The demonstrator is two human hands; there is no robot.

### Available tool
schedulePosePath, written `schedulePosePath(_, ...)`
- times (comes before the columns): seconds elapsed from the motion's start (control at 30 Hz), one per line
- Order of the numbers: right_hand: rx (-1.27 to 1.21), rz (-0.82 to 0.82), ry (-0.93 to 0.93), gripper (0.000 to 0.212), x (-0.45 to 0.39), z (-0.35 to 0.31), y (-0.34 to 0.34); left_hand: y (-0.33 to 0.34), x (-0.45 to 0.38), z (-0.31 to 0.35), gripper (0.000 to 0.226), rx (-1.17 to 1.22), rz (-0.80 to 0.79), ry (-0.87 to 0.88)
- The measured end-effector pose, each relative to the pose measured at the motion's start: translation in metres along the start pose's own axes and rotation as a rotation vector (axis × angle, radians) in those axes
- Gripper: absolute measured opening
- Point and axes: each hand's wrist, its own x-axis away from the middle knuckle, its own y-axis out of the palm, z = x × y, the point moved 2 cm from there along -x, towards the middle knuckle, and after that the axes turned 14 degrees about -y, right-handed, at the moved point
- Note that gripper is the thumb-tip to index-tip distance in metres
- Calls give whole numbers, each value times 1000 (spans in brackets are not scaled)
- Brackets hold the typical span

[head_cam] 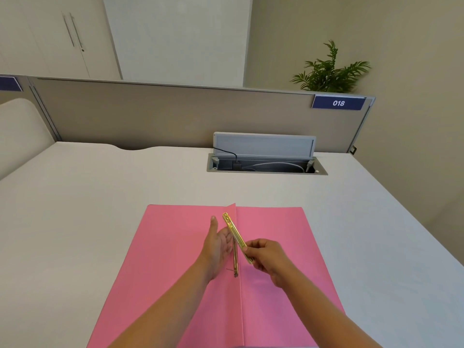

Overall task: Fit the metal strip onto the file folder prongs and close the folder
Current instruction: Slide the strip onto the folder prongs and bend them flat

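Observation:
A pink file folder [175,247] lies open and flat on the white desk, spine crease running away from me. A brass prong fastener [235,259] lies along the crease, one thin prong end sticking up near its lower end. My right hand [267,259] pinches the near end of the gold metal strip [234,233], which is raised above the folder and slants up toward the far left. My left hand [217,249] is held edge-on just left of the crease, fingers straight and apart, palm facing the strip; it holds nothing.
The white desk [100,197] stretches around the folder. An open cable hatch [266,164] with its grey lid up and cables inside sits at the back right. A beige partition [175,116] with a "018" label closes off the far edge; a plant stands behind it.

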Motion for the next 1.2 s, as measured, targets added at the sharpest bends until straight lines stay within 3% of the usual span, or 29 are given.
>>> schedulePosePath(1.07, -69, 37, 43, 17, 2, 9, 2, -1, -3, 4, 74, -21, 63, 22)
schedulePosePath(1.2, -69, 33, 53, 16, 2, 8, 3, 2, 3, 4, 64, -19, 83, 17)
